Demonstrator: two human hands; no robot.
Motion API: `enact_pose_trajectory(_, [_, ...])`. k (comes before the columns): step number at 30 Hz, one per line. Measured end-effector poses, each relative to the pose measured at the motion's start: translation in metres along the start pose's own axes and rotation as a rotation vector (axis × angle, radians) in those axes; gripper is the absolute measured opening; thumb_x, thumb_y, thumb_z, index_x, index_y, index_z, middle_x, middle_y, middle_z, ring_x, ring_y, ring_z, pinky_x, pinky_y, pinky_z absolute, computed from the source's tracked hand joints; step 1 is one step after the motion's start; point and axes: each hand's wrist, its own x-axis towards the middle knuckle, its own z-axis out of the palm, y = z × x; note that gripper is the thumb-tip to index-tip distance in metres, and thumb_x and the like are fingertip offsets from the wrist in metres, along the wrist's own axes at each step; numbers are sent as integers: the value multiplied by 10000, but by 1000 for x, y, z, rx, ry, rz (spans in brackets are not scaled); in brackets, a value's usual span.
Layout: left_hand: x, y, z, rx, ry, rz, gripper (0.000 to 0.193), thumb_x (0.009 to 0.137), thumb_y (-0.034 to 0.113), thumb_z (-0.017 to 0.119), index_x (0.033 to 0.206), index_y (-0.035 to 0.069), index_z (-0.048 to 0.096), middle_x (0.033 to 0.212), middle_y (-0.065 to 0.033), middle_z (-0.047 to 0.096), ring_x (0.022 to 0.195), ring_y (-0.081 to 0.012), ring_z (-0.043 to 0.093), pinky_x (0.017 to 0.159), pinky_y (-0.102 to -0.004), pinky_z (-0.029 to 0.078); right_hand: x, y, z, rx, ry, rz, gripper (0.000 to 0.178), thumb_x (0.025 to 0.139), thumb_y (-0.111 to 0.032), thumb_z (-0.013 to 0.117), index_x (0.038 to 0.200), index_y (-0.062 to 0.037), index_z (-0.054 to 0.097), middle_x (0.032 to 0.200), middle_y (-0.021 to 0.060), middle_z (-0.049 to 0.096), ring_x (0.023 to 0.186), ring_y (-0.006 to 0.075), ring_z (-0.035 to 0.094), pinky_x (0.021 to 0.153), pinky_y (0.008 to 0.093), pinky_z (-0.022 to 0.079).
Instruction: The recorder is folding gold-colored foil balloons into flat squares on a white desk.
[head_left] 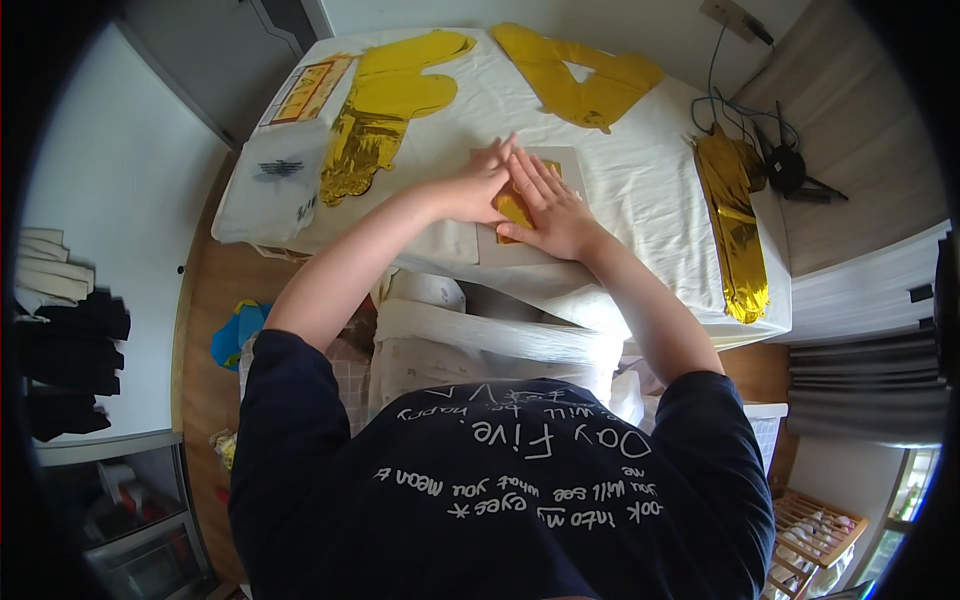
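Observation:
On a flat grey board [497, 252] near the table's front edge lies a small folded piece of gold foil [514, 209], partly covered by both hands. My left hand [480, 190] rests at its left side, fingers stretched toward the far end and slightly blurred. From the right, my right hand [556, 215] lies flat across the foil, fingers extended and thumb apart. The two hands meet near the fingertips. Neither hand grasps the foil; both touch it or the board around it.
Flat gold foil balloons lie around: one at the far left [405, 92], a letter-A-shaped one [590, 103] at the back, a long one [738, 215] at the right. A white plastic bag [268, 190] sits on the left corner. A black router [786, 168] with cables stands right.

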Motion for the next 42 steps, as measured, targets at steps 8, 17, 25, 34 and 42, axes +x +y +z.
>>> enact_pose_trajectory(8, [-32,12,1,468,109,-216,1113,863,714,648,1641,45,217,1709,-170,217,1599,-329,146,1253,-644,57,0,-3,-5,-127,-93,-5,1129,847,-906,426,1680,-218,98,1722,120,195,1591,376,129,1296,488,145])
enact_pose_trajectory(17, [-38,16,-2,530,203,-197,1116,805,741,680,1633,98,296,1714,-136,228,1601,-318,137,1250,-650,6,1,-10,-13,-126,-146,28,1122,810,-864,572,1668,-244,197,1722,107,196,1593,380,111,1296,509,128])
enact_pose_trajectory(25, [-39,16,-5,530,164,-231,1116,758,729,721,1614,114,353,1712,-121,243,1602,-311,135,1251,-648,-12,1,-9,-9,-54,-92,27,1154,788,-874,588,1658,-201,239,1715,102,220,1594,366,116,1295,511,141])
enact_pose_trajectory(34, [-45,17,1,595,269,-173,1066,778,718,717,1580,89,402,1685,-117,304,1593,-309,165,1248,-666,12,3,-12,-12,-106,-138,45,1173,781,-887,577,1651,-166,259,1718,101,218,1595,366,118,1287,517,161])
enact_pose_trajectory(42, [-53,15,9,407,334,147,564,937,473,701,1344,84,673,1429,-58,638,1398,-182,524,1259,-616,171,2,-12,-14,-96,-120,36,1137,794,-882,563,1634,-161,302,1713,103,231,1588,377,146,1283,521,171])
